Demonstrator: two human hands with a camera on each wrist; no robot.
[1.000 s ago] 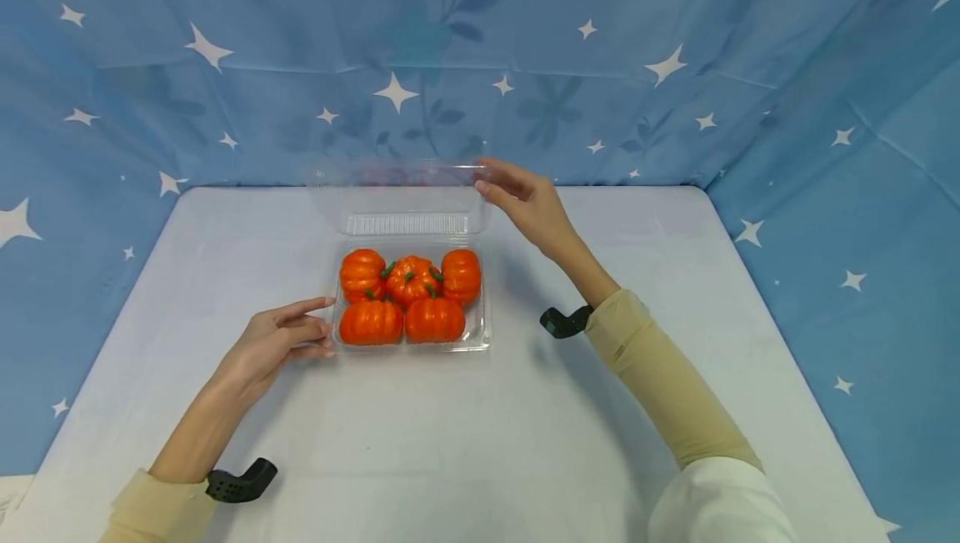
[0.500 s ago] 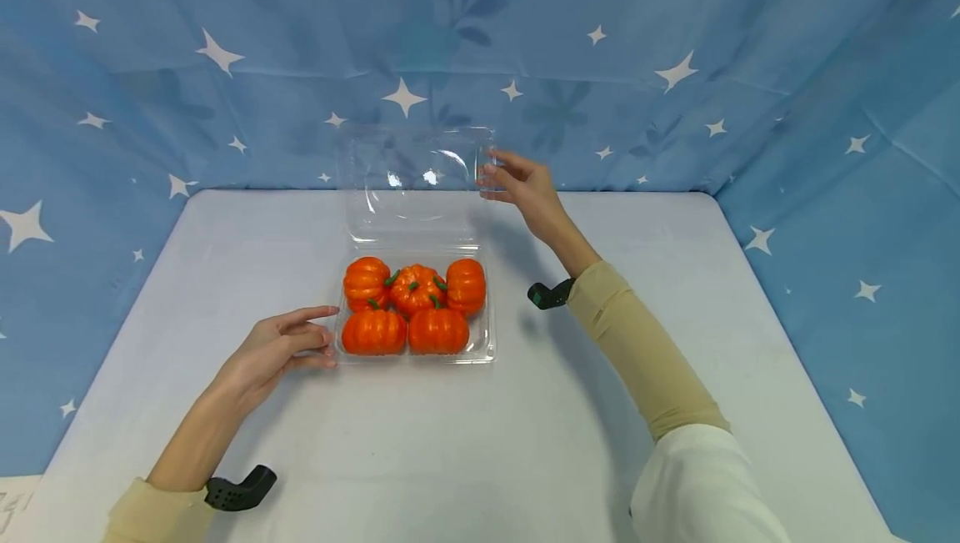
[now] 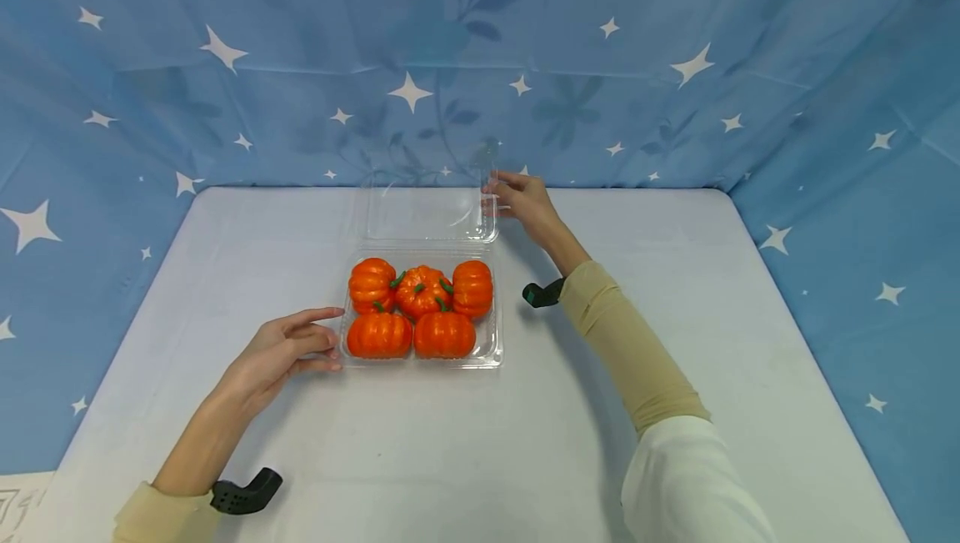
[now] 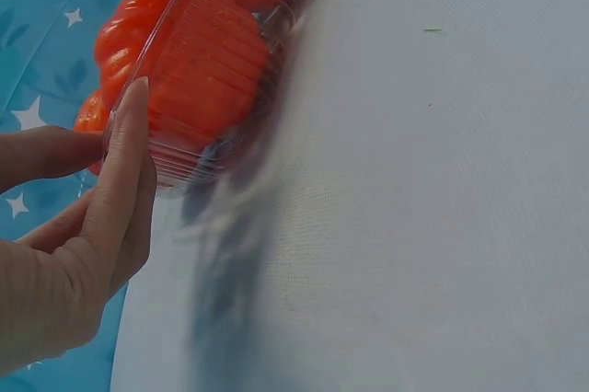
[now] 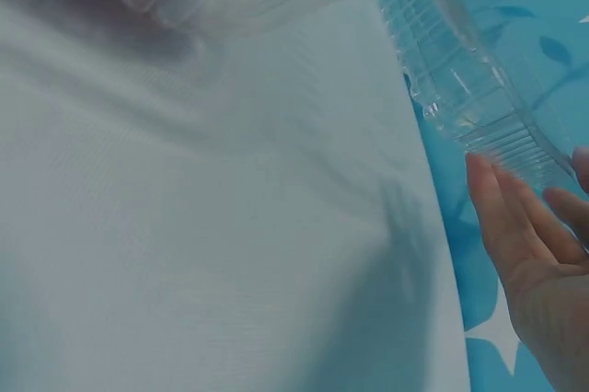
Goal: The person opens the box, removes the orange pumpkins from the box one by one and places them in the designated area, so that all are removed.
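Observation:
A clear plastic clamshell container (image 3: 491, 351) stands on the table with its lid raised at the back. Several small orange toy pumpkins (image 3: 380, 335) with green stems fill its base. At the base's left edge, my left hand (image 3: 273, 357) pinches the rim; the left wrist view shows fingers (image 4: 126, 167) along the outer wall. My right hand (image 3: 531, 205) holds the right edge of the clear lid (image 3: 427, 213), thumb and fingers at its side. In the right wrist view, fingertips meet the lid's ribbed wall (image 5: 479, 111).
A white-covered table (image 3: 435, 460) lies under everything. Behind and beside it hangs a blue curtain (image 3: 300, 42) with white stars, close behind the raised lid. A black wrist device (image 3: 247, 493) sits at the left cuff, another (image 3: 543, 294) at the right.
My right hand has tilted the lid farther back and brought it lower behind the base. The left hand stays at the base's left edge, and the pumpkins keep their places.

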